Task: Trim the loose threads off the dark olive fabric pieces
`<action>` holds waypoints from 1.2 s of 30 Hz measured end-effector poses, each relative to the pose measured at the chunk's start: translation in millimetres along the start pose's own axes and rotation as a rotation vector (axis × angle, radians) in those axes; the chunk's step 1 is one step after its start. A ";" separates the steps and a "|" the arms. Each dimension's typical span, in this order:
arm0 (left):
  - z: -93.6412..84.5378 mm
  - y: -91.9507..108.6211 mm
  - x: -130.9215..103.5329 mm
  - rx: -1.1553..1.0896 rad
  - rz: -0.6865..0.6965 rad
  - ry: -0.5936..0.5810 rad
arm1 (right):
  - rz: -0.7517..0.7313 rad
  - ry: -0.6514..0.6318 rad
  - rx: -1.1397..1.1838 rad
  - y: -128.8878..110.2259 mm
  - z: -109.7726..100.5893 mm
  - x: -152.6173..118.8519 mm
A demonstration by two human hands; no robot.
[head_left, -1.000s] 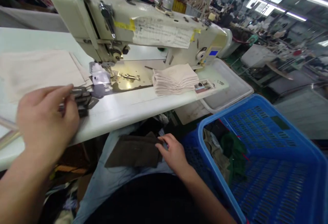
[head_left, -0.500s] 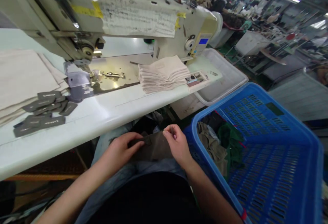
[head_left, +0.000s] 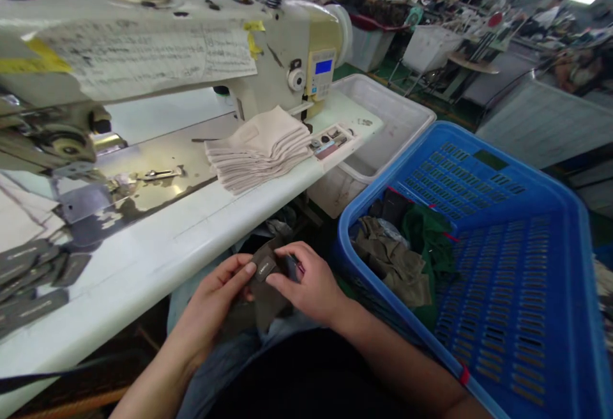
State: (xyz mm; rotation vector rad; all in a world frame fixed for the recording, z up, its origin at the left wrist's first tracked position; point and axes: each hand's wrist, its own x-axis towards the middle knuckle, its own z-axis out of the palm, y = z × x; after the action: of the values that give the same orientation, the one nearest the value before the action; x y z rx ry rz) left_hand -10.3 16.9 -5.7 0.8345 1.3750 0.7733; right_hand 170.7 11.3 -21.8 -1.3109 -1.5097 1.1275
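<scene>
A dark olive-brown cloth piece is held over my lap, with a small dark label bearing light lettering on its face. My left hand pinches the cloth at the label's left edge, thumb on top. From the other side, my right hand has its thumb and forefinger closed at the label's right edge. A small dark and pinkish item shows under the right fingers, too hidden to name. More dark labels lie in a loose pile on the sewing table at left.
The sewing machine spans the table, with stacked cream cloth pieces on its bed and more cream cloth at left. A blue basket at my right holds brown and green fabric. Behind it sits a white bin.
The view has swung to the right. My hands have come closer together, and the cloth has been turned and raised so the lettered label now faces up between my fingers.
</scene>
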 end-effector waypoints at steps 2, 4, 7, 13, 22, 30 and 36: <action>4.2 -1.1 0.7 -0.055 -0.030 -0.002 | 0.175 -0.058 0.165 0.2 2.5 3.8; 9.3 -3.0 0.7 -0.031 0.019 0.072 | 0.261 -0.067 0.309 0.7 3.5 7.5; 16.0 -5.4 -0.9 0.111 0.272 0.287 | 0.225 0.033 0.307 0.0 3.4 10.1; 15.5 -1.7 -0.3 0.372 0.273 0.085 | 0.186 -0.079 0.252 -1.7 1.6 6.9; 10.9 5.8 -1.1 0.362 0.316 -0.061 | 0.155 -0.032 0.240 -4.6 -0.2 6.0; 18.2 0.5 -4.6 0.246 0.356 0.157 | 0.202 0.033 0.232 -2.1 7.8 9.1; 15.9 -2.8 -2.1 0.159 0.338 0.156 | 0.159 0.052 0.089 -3.1 5.7 10.1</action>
State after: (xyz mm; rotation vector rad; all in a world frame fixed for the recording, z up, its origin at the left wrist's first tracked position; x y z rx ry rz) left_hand 5.4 12.8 -6.8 1.1719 1.4658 1.0149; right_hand 163.2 20.6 -20.0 -1.4069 -1.3211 1.2371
